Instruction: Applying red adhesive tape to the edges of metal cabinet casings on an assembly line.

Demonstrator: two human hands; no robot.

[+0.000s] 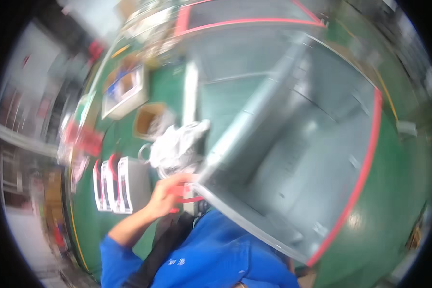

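A large open grey metal box [293, 158] tilts in front of my body, with red tape or trim along its right edge. My left hand [170, 194] is at its near left corner, fingers bent round the edge. Something red shows just under those fingers, too blurred to name. My right hand is out of sight; the box covers the area where it could be. Behind the box stands another grey panel or box [235, 53] with red edging.
Left of me on the green floor stand several white boxes with red handles [125, 185]. Beyond them lie a white crumpled bundle [177, 146], a cardboard box [149, 120] and a white bin [127, 103]. A cluttered bench or rack [79, 139] runs along the left.
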